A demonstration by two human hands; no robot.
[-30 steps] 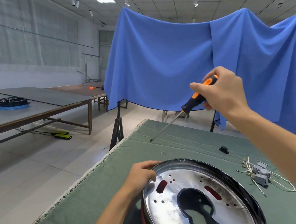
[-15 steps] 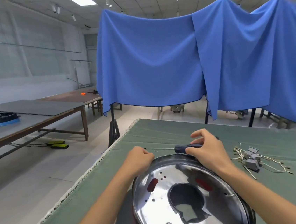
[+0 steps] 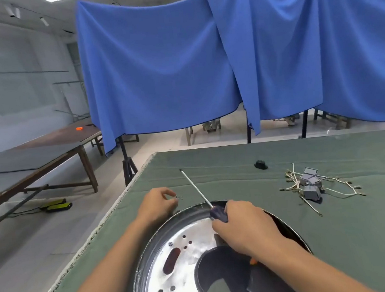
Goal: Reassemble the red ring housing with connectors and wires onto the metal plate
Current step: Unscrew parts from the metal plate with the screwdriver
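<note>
Metal plate (image 3: 177,278) lies on counter (image 3: 339,237) beneath right hand (image 3: 245,228), which grips screwdriver (image 3: 197,190), shaft pointing away-left; left hand (image 3: 157,205), nearer, pinches small screws (image 3: 179,197) just beyond plate's far-left rim

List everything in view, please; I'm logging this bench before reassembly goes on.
metal plate: one, shiny silver, near centre of the green table
screwdriver: one, dark handle, steel shaft pointing away
small screws: a few, silvery, by the left fingertips
connectors with wires: one cluster, grey and cream, right
small black part: one, far right
blue drapes: behind the table
left hand: fingers curled over the screws
right hand: grips the screwdriver
</note>
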